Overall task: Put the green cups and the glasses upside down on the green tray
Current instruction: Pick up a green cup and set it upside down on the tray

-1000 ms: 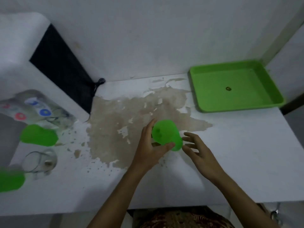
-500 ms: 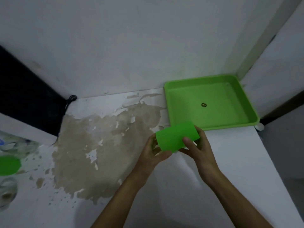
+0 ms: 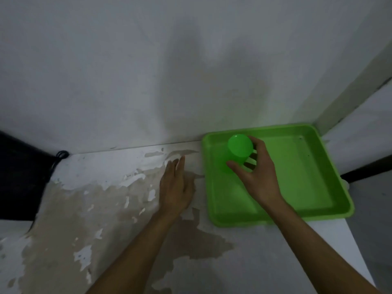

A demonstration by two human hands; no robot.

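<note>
Cup [image 3: 239,150]: upside down in the tray's [image 3: 307,211] far-left corner, seemingly touching the floor.
Right hand [image 3: 257,175]: fingers wrapped around cup.
Left hand [image 3: 176,185]: flat, fingers together, empty, over table [image 3: 265,262].

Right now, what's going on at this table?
A person is setting a green cup upside down in the green tray, near its far left corner. The right hand grips the cup from the side, closed base facing up. Whether the rim already touches the tray floor can't be told. The left hand is open and empty, over the worn white table just left of the tray. No other cups or glasses are in view.
</note>
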